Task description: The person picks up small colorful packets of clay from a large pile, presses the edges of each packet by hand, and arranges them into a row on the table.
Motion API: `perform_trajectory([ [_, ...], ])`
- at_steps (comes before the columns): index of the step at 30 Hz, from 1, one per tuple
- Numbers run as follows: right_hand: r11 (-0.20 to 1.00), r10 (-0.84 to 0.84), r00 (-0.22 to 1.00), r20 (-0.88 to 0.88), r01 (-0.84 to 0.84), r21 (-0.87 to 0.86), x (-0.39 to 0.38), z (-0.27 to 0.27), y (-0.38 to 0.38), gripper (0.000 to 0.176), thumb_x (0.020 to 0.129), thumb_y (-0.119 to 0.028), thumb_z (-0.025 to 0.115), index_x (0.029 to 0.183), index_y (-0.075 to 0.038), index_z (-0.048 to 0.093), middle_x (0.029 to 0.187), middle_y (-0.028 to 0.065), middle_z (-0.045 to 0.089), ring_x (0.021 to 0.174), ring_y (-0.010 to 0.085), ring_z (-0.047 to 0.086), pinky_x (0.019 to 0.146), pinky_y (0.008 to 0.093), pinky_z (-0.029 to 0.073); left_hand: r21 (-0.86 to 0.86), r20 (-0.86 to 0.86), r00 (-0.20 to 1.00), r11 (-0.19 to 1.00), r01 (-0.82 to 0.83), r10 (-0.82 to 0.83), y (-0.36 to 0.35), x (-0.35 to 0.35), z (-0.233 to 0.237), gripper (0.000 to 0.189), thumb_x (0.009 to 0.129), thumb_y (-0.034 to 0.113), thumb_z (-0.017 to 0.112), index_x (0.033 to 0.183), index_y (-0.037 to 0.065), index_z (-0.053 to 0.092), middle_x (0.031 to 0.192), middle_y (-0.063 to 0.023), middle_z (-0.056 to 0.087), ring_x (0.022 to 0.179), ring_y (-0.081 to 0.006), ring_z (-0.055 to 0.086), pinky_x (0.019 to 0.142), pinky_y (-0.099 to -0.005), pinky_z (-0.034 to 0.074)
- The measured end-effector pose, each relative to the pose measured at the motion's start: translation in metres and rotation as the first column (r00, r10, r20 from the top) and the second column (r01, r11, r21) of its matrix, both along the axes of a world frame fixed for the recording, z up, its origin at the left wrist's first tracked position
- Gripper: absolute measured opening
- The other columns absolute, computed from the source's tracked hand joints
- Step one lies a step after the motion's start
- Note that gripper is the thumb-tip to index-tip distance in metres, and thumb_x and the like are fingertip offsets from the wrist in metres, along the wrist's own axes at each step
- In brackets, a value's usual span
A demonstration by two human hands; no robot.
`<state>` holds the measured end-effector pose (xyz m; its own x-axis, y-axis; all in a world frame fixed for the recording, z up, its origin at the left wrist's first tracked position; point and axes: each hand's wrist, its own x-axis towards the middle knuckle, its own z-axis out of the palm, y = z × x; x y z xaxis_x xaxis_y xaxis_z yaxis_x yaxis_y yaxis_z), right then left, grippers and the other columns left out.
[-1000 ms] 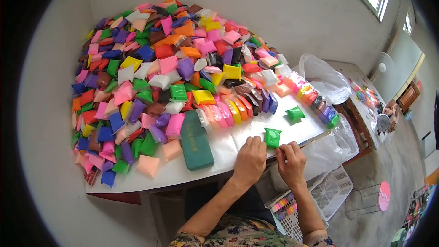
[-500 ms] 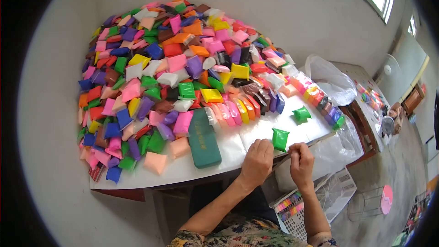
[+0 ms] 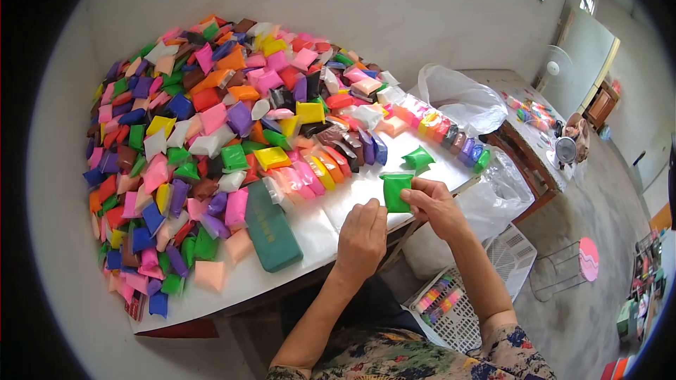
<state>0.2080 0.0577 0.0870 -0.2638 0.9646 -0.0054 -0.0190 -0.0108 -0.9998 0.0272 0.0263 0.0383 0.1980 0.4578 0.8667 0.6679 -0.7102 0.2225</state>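
Observation:
A shiny green packet (image 3: 396, 192) is held up above the front edge of the white-covered table (image 3: 320, 232). My right hand (image 3: 438, 207) pinches its right side between thumb and fingers. My left hand (image 3: 361, 239) is closed, its fingertips at the packet's lower left edge; whether they grip it is hidden. Just behind lies another green packet (image 3: 419, 159) on the table. To the left of my hands is a dark green box (image 3: 273, 229). A leaning row of coloured packets (image 3: 320, 169) stands behind it.
A large pile of mixed coloured packets (image 3: 176, 148) covers the table's left and back. A multicoloured row (image 3: 451, 137) lies at the right end, near clear plastic bags (image 3: 461, 102). Below are a white basket (image 3: 458, 309) holding packets and a pink-topped stool (image 3: 589, 259).
The view has shifted, so the table sits further left. My right hand has moved up the green packet's right side, and my left hand now lies at its lower left edge.

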Motion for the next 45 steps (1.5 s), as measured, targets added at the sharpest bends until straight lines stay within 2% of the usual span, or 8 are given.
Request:
perform_trajectory([
  [2, 0.997, -0.046, 0.996, 0.074, 0.042, 0.061, 0.001, 0.008, 0.010, 0.020, 0.093, -0.026, 0.070, 0.097, -0.006, 0.073, 0.069, -0.0077, 0.053, 0.061, 0.0011, 0.044, 0.055, 0.0212, 0.035, -0.031, 0.055, 0.999, 1.000, 0.002, -0.001, 0.002, 0.001, 0.003, 0.028, 0.082, -0.001, 0.063, 0.110, -0.006, 0.060, 0.108, -0.0209, 0.058, 0.092, -0.0368, 0.057, 0.083, -0.0445, 0.049],
  [5, 0.836, -0.324, 0.938, 0.124, 0.222, 0.502, 0.001, 0.001, 0.049, 0.024, 0.090, -0.023, 0.069, 0.089, 0.001, 0.070, 0.068, 0.0013, 0.063, 0.058, 0.0097, 0.054, 0.054, 0.0287, 0.041, -0.139, 0.175, 0.984, 0.990, -0.009, 0.034, 0.005, 0.004, 0.003, 0.023, 0.085, -0.001, 0.062, 0.108, -0.006, 0.059, 0.108, -0.0214, 0.058, 0.095, -0.0379, 0.056, 0.085, -0.0456, 0.048],
  [7, 0.704, -0.572, 0.738, 0.359, 0.218, 0.676, 0.002, 0.017, 0.068, 0.027, 0.089, -0.022, 0.070, 0.098, 0.003, 0.069, 0.078, 0.0063, 0.070, 0.066, 0.0099, 0.062, 0.061, 0.0284, 0.050, -0.232, 0.176, 0.982, 0.972, -0.028, 0.070, 0.005, 0.001, -0.004, 0.020, 0.087, -0.002, 0.060, 0.106, -0.005, 0.059, 0.107, -0.0215, 0.057, 0.096, -0.0383, 0.055, 0.087, -0.0460, 0.048],
  [11, 0.560, -0.721, 0.579, 0.381, 0.162, 0.813, 0.000, -0.017, 0.130, 0.027, 0.085, -0.022, 0.073, 0.092, 0.004, 0.067, 0.077, 0.0192, 0.069, 0.067, 0.0279, 0.069, 0.063, 0.0396, 0.051, -0.275, 0.114, 0.993, 0.961, 0.003, 0.030, 0.004, 0.000, -0.006, 0.015, 0.085, -0.002, 0.062, 0.100, -0.004, 0.059, 0.107, -0.0205, 0.057, 0.097, -0.0378, 0.056, 0.087, -0.0456, 0.047],
  [15, 0.720, -0.574, 0.564, 0.593, 0.004, 0.694, -0.003, -0.030, 0.141, 0.027, 0.083, -0.022, 0.069, 0.092, 0.003, 0.064, 0.095, 0.0230, 0.068, 0.091, 0.0407, 0.066, 0.081, 0.0500, 0.050, -0.241, 0.032, 0.999, 0.970, -0.029, 0.038, 0.003, -0.001, -0.010, 0.015, 0.084, 0.000, 0.063, 0.097, -0.003, 0.059, 0.106, -0.0192, 0.057, 0.096, -0.0365, 0.056, 0.086, -0.0446, 0.048],
  [21, 0.754, -0.505, 0.542, 0.671, -0.102, 0.649, 0.005, -0.024, 0.128, 0.041, 0.081, -0.016, 0.069, 0.119, -0.003, 0.065, 0.098, 0.0160, 0.070, 0.094, 0.0330, 0.067, 0.083, 0.0441, 0.049, -0.196, -0.154, 0.984, 0.973, -0.123, 0.093, 0.002, 0.001, -0.015, 0.021, 0.079, 0.002, 0.066, 0.098, -0.002, 0.058, 0.106, -0.0184, 0.058, 0.095, -0.0343, 0.056, 0.088, -0.0426, 0.048],
  [30, 0.735, -0.522, 0.472, 0.711, -0.175, 0.655, -0.008, -0.021, 0.117, 0.074, 0.076, -0.033, 0.079, 0.142, -0.012, 0.053, 0.091, 0.0077, 0.071, 0.097, 0.0295, 0.065, 0.088, 0.0460, 0.042, -0.186, -0.221, 0.968, 0.969, -0.164, 0.121, 0.002, 0.002, -0.015, 0.021, 0.078, 0.003, 0.067, 0.097, -0.002, 0.059, 0.105, -0.0182, 0.059, 0.093, -0.0331, 0.057, 0.087, -0.0409, 0.048],
  [45, 0.722, -0.517, 0.530, 0.672, -0.152, 0.675, -0.003, -0.028, 0.124, 0.072, 0.077, -0.029, 0.080, 0.143, -0.017, 0.054, 0.094, 0.0083, 0.070, 0.100, 0.0295, 0.063, 0.089, 0.0476, 0.044, -0.154, -0.250, 0.960, 0.974, -0.169, 0.127, 0.002, 0.003, -0.017, 0.019, 0.078, 0.005, 0.067, 0.094, -0.001, 0.059, 0.101, -0.0166, 0.059, 0.090, -0.0314, 0.056, 0.080, -0.0400, 0.047],
])
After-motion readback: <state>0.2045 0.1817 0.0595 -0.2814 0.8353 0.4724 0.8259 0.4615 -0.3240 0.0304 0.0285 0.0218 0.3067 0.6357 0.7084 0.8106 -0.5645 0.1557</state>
